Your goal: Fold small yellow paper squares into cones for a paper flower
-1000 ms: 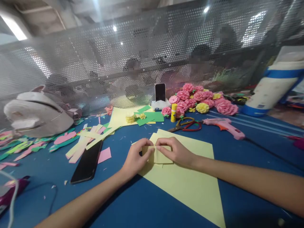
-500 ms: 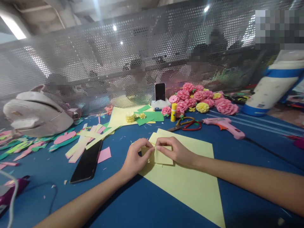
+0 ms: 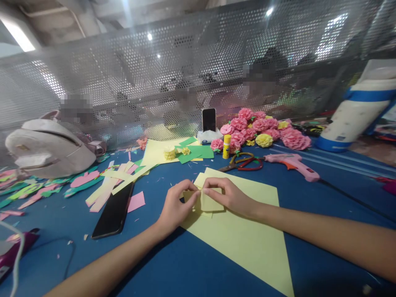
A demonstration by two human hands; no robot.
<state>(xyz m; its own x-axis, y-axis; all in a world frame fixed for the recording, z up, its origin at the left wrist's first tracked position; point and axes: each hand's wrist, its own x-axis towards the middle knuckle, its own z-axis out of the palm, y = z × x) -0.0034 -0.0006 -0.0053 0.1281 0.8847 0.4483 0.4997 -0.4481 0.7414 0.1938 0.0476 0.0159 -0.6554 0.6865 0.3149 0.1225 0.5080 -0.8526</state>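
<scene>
A small folded yellow paper (image 3: 210, 202) is pinched between both hands, left (image 3: 175, 208) and right (image 3: 230, 197), over a bigger yellow sheet (image 3: 247, 239) on the desk (image 3: 185, 272); the fold's probably mid-crease, kinda hidden. A phone (image 3: 114, 214) is lying just left.

I count two hands, the left hand (image 3: 175, 208) and the right hand (image 3: 230, 197), both pinching one small folded yellow piece (image 3: 213, 203) on one large yellow sheet (image 3: 247, 239). I see two phones, one flat phone (image 3: 114, 211) just left of the grip and one standing phone (image 3: 208, 119) well beyond it, plus one glue stick (image 3: 226, 147), one pair of scissors (image 3: 239, 163) and one glue gun (image 3: 292, 163) beyond and to the right. One backpack (image 3: 49, 150) sits far left and one white jug (image 3: 355, 113) far right; the pink flowers (image 3: 262, 126) beyond are too crowded to count.
</scene>
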